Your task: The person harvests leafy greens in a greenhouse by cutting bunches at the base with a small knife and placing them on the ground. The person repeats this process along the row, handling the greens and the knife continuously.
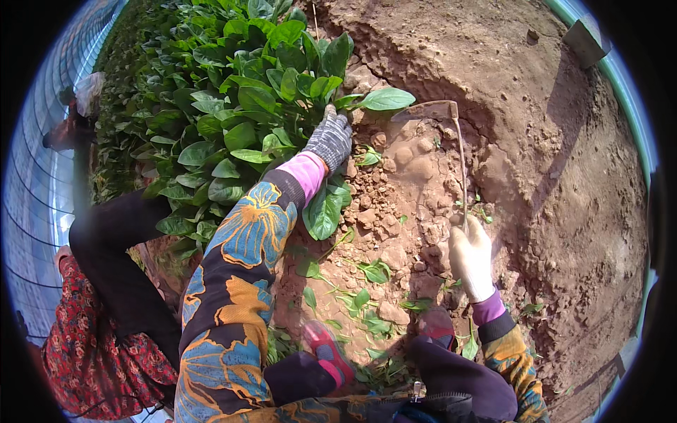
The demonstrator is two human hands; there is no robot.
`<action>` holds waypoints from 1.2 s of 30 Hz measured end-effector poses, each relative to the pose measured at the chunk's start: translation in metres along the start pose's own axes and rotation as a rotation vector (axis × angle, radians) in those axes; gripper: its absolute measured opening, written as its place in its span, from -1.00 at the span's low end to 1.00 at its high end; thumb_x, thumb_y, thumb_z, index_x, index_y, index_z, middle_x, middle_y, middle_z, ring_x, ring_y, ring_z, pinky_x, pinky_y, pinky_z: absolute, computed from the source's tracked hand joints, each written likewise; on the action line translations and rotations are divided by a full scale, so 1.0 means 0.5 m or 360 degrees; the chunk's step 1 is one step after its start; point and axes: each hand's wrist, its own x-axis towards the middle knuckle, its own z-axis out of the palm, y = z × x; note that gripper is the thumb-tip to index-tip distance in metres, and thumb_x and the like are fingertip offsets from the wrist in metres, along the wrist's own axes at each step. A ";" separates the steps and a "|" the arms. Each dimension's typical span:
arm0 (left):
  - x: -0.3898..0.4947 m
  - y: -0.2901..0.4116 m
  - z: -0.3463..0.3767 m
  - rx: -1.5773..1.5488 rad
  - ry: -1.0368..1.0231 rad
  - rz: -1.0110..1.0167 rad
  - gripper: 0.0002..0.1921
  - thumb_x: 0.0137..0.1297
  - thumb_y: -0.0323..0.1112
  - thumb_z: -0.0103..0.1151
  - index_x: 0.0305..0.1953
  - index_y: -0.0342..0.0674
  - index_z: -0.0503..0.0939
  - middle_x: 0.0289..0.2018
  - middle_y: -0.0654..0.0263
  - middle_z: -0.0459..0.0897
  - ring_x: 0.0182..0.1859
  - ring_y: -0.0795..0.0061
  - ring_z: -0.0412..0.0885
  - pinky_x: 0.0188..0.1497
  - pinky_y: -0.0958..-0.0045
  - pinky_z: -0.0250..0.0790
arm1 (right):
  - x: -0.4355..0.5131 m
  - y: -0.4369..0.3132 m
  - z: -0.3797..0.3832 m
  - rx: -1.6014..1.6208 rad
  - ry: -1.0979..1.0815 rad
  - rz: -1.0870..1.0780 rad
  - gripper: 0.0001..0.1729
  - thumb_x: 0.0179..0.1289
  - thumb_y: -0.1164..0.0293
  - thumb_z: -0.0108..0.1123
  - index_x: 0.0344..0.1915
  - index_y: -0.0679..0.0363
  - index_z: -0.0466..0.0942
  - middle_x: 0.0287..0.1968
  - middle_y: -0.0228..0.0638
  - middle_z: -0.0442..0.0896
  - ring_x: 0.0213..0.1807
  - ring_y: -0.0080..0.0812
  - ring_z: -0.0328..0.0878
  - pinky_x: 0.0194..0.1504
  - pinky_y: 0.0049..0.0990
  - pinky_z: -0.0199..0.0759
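Note:
My right hand (470, 259), in a white glove, grips the thin handle (461, 164) of a sickle. Its soil-dusted blade (429, 109) points left, just above the ground and apart from the plants. In a grey knitted glove, my left hand (332, 138) reaches to the edge of a dense bed of leafy greens (254, 106), which look like spinach. Its fingertips touch the stems of an outer plant; leaves partly hide whether they close around them. One broad leaf (389, 99) sticks out toward the blade. Larger leaves (323, 211) hang below my left wrist.
Loose leaves (375, 270) lie scattered on crumbly soil (370, 217) before my shoes (328, 351). At left, close to my left arm, is another person in a red patterned garment (100, 338). A raised earth bank (592, 174) rises at right. Plastic sheeting (37, 201) lines the far left.

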 end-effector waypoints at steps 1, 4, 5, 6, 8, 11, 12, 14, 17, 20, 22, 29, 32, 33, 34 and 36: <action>-0.002 0.002 -0.007 0.0001 -0.0047 -0.0123 -0.64 0.35 -0.27 0.03 0.08 -0.25 0.65 0.10 0.20 0.61 0.25 0.14 0.44 0.44 -0.20 -0.01 | 0.001 0.001 0.002 -0.0027 0.0002 -0.0027 -0.80 0.42 0.50 0.04 0.01 0.26 0.45 -0.49 -0.56 0.42 -0.60 -0.77 0.30 -0.60 -0.72 0.21; -0.002 0.001 -0.032 0.0042 -0.0050 -0.0285 -0.67 0.34 -0.28 -0.01 0.05 -0.14 0.65 0.07 0.17 0.61 0.24 0.11 0.45 0.21 -0.17 0.22 | 0.003 0.001 0.006 -0.0011 -0.0024 -0.0030 -0.82 0.42 0.49 0.04 -0.02 0.25 0.46 -0.48 -0.56 0.44 -0.59 -0.77 0.31 -0.59 -0.72 0.24; 0.006 0.003 -0.041 -0.0069 -0.0085 -0.0289 -0.72 0.32 -0.31 0.01 -0.01 -0.13 0.65 -0.01 0.16 0.63 0.16 0.15 0.54 0.06 -0.08 0.37 | 0.004 -0.001 0.007 0.0043 -0.0030 0.0029 -0.82 0.42 0.49 0.05 -0.03 0.25 0.47 -0.48 -0.56 0.44 -0.59 -0.77 0.32 -0.58 -0.72 0.26; 0.014 0.004 -0.048 -0.0407 -0.0099 -0.0341 -0.73 0.31 -0.31 0.02 -0.03 -0.12 0.64 -0.04 0.13 0.62 0.11 0.15 0.57 0.02 -0.02 0.41 | 0.005 -0.004 0.009 0.0075 -0.0035 -0.0027 -0.82 0.42 0.48 0.05 -0.03 0.25 0.47 -0.47 -0.55 0.45 -0.59 -0.77 0.32 -0.58 -0.72 0.26; 0.033 0.010 -0.053 -0.0946 0.0168 -0.0478 -0.77 0.28 -0.28 0.08 -0.07 -0.10 0.60 -0.08 0.06 0.60 -0.01 0.12 0.64 -0.03 0.14 0.48 | 0.008 -0.010 0.012 0.0242 -0.0096 -0.0071 -0.81 0.41 0.48 0.05 -0.02 0.25 0.47 -0.46 -0.55 0.45 -0.59 -0.78 0.33 -0.58 -0.72 0.28; 0.087 0.012 -0.050 -0.1388 0.0583 -0.0451 -0.61 0.25 -0.23 0.14 0.11 -0.09 0.55 0.08 0.07 0.56 0.12 0.05 0.54 0.20 0.13 0.37 | 0.010 -0.021 0.016 0.0228 -0.0037 0.0058 -0.81 0.41 0.47 0.05 -0.03 0.25 0.47 -0.46 -0.54 0.45 -0.59 -0.78 0.34 -0.57 -0.72 0.29; 0.107 0.015 -0.049 -0.1443 0.0659 -0.0425 -0.57 0.25 -0.23 0.14 0.16 -0.09 0.52 0.12 0.04 0.54 0.16 0.03 0.50 0.25 0.14 0.32 | 0.009 -0.023 0.019 0.0199 -0.0026 0.0038 -0.82 0.41 0.47 0.05 -0.04 0.24 0.47 -0.47 -0.55 0.44 -0.63 -0.76 0.30 -0.61 -0.72 0.25; 0.138 0.016 -0.047 -0.1466 0.0771 -0.0441 -0.51 0.28 -0.23 0.12 0.24 -0.12 0.46 0.17 -0.02 0.51 0.23 -0.03 0.44 0.34 0.12 0.24 | 0.006 -0.026 0.025 0.0166 -0.0044 -0.0024 -0.82 0.41 0.47 0.05 -0.03 0.23 0.46 -0.47 -0.55 0.43 -0.64 -0.75 0.28 -0.63 -0.72 0.21; 0.139 -0.014 -0.033 -0.1386 0.0705 -0.0515 -0.51 0.30 -0.19 0.12 0.25 -0.13 0.42 0.11 -0.07 0.53 0.16 -0.08 0.49 0.26 0.02 0.28 | 0.006 -0.025 0.031 0.0221 -0.0033 -0.0005 -0.80 0.40 0.48 0.05 -0.01 0.23 0.45 -0.48 -0.54 0.42 -0.65 -0.75 0.26 -0.64 -0.70 0.17; 0.101 -0.063 -0.013 -0.0697 0.0376 -0.0557 -0.32 0.25 -0.03 0.22 0.36 -0.07 0.30 0.14 0.00 0.52 0.19 -0.01 0.49 0.29 -0.03 0.22 | 0.026 -0.019 0.041 0.0098 -0.0117 -0.0009 -0.74 0.39 0.46 0.03 0.04 0.25 0.41 -0.50 -0.56 0.39 -0.64 -0.75 0.24 -0.65 -0.71 0.12; 0.072 -0.084 0.003 -0.0342 0.0173 -0.0628 -0.25 0.22 0.02 0.26 0.40 -0.06 0.28 0.18 0.05 0.51 0.25 0.07 0.45 0.36 -0.14 0.07 | 0.051 -0.011 0.055 0.0073 -0.0186 -0.0042 -0.72 0.39 0.44 0.04 0.06 0.24 0.40 -0.51 -0.56 0.38 -0.64 -0.75 0.22 -0.66 -0.70 0.09; 0.025 -0.112 0.038 -0.0215 -0.0359 -0.0910 -0.49 0.33 -0.13 0.13 0.29 -0.06 0.41 0.18 0.07 0.55 0.29 0.08 0.45 0.28 -0.25 0.14 | 0.170 0.032 0.186 -0.0712 -0.0337 -0.0774 -0.57 0.37 0.35 0.04 0.18 0.26 0.34 -0.23 0.16 0.62 -0.17 0.20 0.59 -0.15 -0.10 0.47; 0.011 -0.115 0.041 -0.0366 -0.0333 -0.0899 -0.26 0.06 0.01 0.42 0.27 -0.06 0.41 0.16 0.12 0.56 0.23 0.15 0.52 0.17 -0.13 0.29 | 0.204 0.043 0.237 -0.0894 -0.0177 -0.1097 -0.61 0.36 0.36 0.02 0.12 0.29 0.33 -0.29 0.16 0.62 -0.22 0.19 0.59 -0.19 -0.05 0.48; 0.006 -0.113 0.041 -0.0381 -0.0328 -0.0903 -0.23 0.00 0.02 0.46 0.26 -0.06 0.41 0.15 0.12 0.56 0.23 0.14 0.52 0.17 -0.11 0.29 | 0.212 0.044 0.251 -0.0915 -0.0183 -0.1048 -0.63 0.36 0.37 0.02 0.10 0.29 0.33 -0.31 0.16 0.61 -0.23 0.18 0.60 -0.20 -0.05 0.48; 0.001 -0.112 0.042 -0.0386 -0.0315 -0.0914 -0.20 -0.05 0.03 0.50 0.24 -0.05 0.42 0.15 0.12 0.56 0.22 0.13 0.53 0.17 -0.09 0.30 | 0.218 0.044 0.265 -0.0918 -0.0176 -0.1053 -0.65 0.36 0.38 0.01 0.08 0.29 0.33 -0.32 0.16 0.61 -0.23 0.17 0.60 -0.20 -0.04 0.49; -0.007 -0.108 0.041 -0.0432 -0.0309 -0.0926 -0.23 -0.07 0.01 0.52 0.20 -0.05 0.44 0.12 0.12 0.57 0.19 0.13 0.55 0.14 -0.07 0.32 | 0.229 0.039 0.295 -0.0997 -0.0144 -0.1148 -0.68 0.35 0.40 0.00 0.04 0.30 0.33 -0.32 0.16 0.60 -0.24 0.14 0.60 -0.22 -0.05 0.48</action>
